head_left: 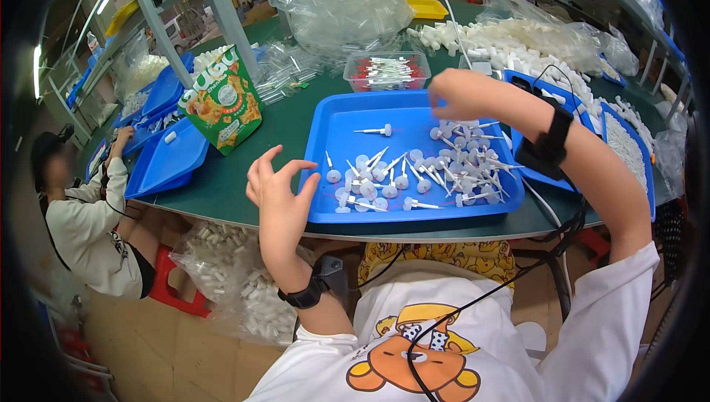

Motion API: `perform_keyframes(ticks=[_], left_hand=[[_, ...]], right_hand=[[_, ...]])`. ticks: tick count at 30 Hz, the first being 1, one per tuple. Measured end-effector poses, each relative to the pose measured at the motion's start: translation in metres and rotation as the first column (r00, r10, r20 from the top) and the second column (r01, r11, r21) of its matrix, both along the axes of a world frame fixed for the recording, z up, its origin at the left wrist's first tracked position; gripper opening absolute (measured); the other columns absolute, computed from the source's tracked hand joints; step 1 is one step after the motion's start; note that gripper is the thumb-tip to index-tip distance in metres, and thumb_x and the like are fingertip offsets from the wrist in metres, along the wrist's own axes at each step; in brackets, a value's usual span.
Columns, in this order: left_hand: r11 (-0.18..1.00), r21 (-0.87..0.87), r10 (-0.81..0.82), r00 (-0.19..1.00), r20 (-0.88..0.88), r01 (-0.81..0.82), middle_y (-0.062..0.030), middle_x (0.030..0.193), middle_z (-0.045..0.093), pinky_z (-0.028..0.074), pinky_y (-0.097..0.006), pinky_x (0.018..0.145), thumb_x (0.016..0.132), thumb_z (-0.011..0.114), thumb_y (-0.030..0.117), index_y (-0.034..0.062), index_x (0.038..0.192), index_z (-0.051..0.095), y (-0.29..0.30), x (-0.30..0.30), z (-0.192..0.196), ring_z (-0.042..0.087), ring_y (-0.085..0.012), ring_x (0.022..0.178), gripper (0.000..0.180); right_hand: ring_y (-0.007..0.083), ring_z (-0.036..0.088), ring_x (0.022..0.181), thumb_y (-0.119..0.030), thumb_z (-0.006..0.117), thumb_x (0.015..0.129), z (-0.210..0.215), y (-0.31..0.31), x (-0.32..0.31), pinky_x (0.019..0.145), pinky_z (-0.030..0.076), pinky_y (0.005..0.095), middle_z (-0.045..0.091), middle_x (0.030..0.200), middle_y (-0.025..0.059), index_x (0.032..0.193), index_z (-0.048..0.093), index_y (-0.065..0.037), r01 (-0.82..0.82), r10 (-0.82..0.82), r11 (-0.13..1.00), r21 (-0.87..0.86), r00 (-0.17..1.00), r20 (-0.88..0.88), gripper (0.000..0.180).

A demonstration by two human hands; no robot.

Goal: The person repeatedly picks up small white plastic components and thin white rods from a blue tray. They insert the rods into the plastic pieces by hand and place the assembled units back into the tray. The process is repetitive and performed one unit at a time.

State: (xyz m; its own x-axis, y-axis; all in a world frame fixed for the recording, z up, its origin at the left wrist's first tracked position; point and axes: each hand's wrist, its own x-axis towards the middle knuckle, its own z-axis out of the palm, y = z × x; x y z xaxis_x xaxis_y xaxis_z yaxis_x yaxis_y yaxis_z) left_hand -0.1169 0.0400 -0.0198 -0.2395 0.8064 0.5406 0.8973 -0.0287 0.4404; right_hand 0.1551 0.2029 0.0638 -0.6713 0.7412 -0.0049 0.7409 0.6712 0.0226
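Note:
A blue tray (355, 110) lies on the green table before me. Inside it are several small white plastic pieces (462, 154), each with a thin pointed stem and a round translucent disc, heaped mostly at the right. One such piece (386, 130) lies apart near the tray's middle. My left hand (281, 187) is at the tray's left rim with fingers spread and nothing in them. Over the tray's far right part, my right hand (462, 95) bends downward with its fingers drawn together. Whatever its fingertips may hold is hidden.
Behind the tray stands a clear box (387, 71) of red and white sticks. A green snack bag (223, 102) and another blue tray (168, 156) are leftward. White tubes (510, 43) pile up at the back right. A person (92, 217) sits at the far left. A black cable (510, 276) crosses my front.

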Motion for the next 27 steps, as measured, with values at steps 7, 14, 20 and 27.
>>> perform_keyframes(ticks=[7, 14, 20, 27], left_hand=[[0.994, -0.019, -0.105, 0.993, -0.051, 0.104, -0.0139, 0.13, 0.047, 0.016, -0.049, 0.107, 0.08, 0.067, 0.021, 0.0164, 0.091, 0.071, 0.016, 0.024, 0.001, 0.033, -0.0316, 0.129, 0.012], [0.984, -0.153, -0.113, 0.984, -0.141, 0.091, -0.0142, 0.129, 0.048, 0.008, -0.058, 0.106, 0.079, 0.069, 0.023, 0.0183, 0.091, 0.073, 0.024, 0.028, -0.007, 0.032, -0.034, 0.129, 0.014], [0.977, -0.167, -0.144, 0.987, -0.075, 0.13, -0.0114, 0.125, 0.052, 0.01, -0.057, 0.106, 0.073, 0.075, 0.025, 0.0174, 0.088, 0.073, 0.023, 0.028, -0.002, 0.035, -0.0317, 0.127, 0.017], [0.989, 0.078, -0.13, 0.991, 0.027, 0.127, -0.0086, 0.117, 0.057, 0.021, -0.046, 0.105, 0.073, 0.074, 0.018, 0.0093, 0.086, 0.067, 0.027, 0.025, -0.008, 0.045, -0.0286, 0.117, 0.018]], right_hand=[[0.031, 0.066, 0.084, -0.017, 0.062, 0.074, 0.003, 0.03, -0.037, 0.075, 0.052, 0.0408, 0.069, 0.089, 0.0153, 0.091, 0.071, -0.004, -0.015, 0.014, 1.0, 0.013, 0.994, 0.105, 0.024], [0.032, 0.066, 0.094, -0.012, 0.062, 0.073, 0.02, 0.057, -0.065, 0.076, 0.054, 0.0404, 0.068, 0.1, 0.0153, 0.098, 0.069, -0.005, 0.174, -0.199, 0.973, 0.154, 0.966, 0.166, 0.027], [0.0323, 0.065, 0.097, -0.009, 0.061, 0.075, 0.019, 0.095, -0.073, 0.079, 0.054, 0.04, 0.067, 0.105, 0.0159, 0.104, 0.067, -0.005, 0.268, -0.268, 0.912, 0.31, 0.962, -0.046, 0.03], [0.0313, 0.066, 0.087, -0.004, 0.069, 0.069, -0.019, 0.133, -0.077, 0.075, 0.053, 0.0384, 0.069, 0.094, 0.0149, 0.088, 0.07, -0.004, 0.067, -0.063, 0.995, 0.075, 0.997, -0.048, 0.019]])
